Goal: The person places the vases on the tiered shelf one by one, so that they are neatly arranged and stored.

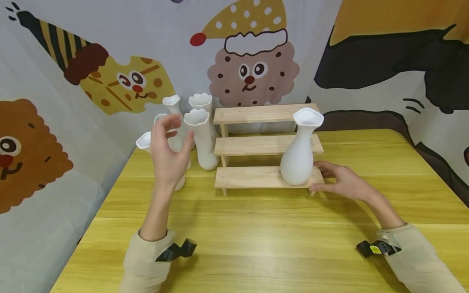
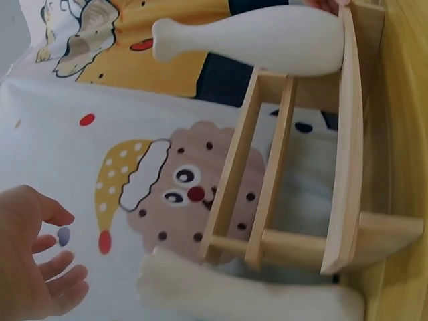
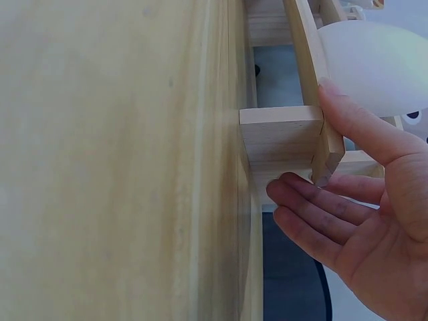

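A three-step wooden display stand (image 1: 253, 177) stands on the table. One white vase (image 1: 297, 162), round-bellied with a wavy flared mouth, is upright at the right end of its lowest step. My right hand (image 1: 342, 181) grips that end of the step, the thumb on the front edge and the fingers around the board's end, as the right wrist view shows. Raised in front of the white vases left of the stand, my left hand (image 1: 168, 152) holds nothing; its fingers are loosely bent and the thumb is apart. Nearest it is a scalloped-rim vase (image 1: 205, 142).
Several white vases stand close together at the left, partly hidden by the left hand, among them one with a wavy mouth (image 1: 143, 141). A cloth with cartoon prints (image 1: 190, 73) hangs behind the wood-grain table (image 1: 256, 244).
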Motion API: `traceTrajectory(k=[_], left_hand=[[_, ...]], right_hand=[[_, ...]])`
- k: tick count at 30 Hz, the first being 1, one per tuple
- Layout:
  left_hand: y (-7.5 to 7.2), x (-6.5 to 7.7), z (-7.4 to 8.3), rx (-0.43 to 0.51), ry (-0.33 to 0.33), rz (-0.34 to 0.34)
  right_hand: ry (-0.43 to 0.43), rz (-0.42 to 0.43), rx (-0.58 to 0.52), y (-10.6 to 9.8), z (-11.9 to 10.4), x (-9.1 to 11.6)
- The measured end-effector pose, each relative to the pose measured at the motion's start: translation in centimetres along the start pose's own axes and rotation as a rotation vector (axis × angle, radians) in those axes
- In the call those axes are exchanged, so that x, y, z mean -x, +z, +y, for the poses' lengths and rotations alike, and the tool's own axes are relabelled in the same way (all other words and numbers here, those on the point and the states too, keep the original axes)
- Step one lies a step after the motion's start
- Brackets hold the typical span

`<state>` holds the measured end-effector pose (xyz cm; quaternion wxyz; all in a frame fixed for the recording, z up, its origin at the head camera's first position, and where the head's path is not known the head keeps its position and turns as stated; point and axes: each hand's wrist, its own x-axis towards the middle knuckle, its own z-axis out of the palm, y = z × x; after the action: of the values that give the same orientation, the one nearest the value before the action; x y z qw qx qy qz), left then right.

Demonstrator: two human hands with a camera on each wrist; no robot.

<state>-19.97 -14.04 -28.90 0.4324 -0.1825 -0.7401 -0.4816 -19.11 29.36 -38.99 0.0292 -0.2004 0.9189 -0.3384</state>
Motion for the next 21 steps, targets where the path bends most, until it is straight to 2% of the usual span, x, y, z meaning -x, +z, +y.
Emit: traceTrajectory(k=[6, 13, 21], left_hand=[[-1.9, -0.2, -0.6, -0.066, -0.034, 0.033], [-3.9, -0.3, -1.6, -0.184, 0.003, 0.047], [-5.7, 0.0, -2.9, -0.267, -0.064, 0.022]], right_hand=[[0.003, 0.003, 0.005, 0.0, 0.0, 0.0], [0.005, 0.0, 0.005, 0.0, 0.0, 0.0], [0.007, 0.004, 0.005, 0.1, 0.0, 0.0]])
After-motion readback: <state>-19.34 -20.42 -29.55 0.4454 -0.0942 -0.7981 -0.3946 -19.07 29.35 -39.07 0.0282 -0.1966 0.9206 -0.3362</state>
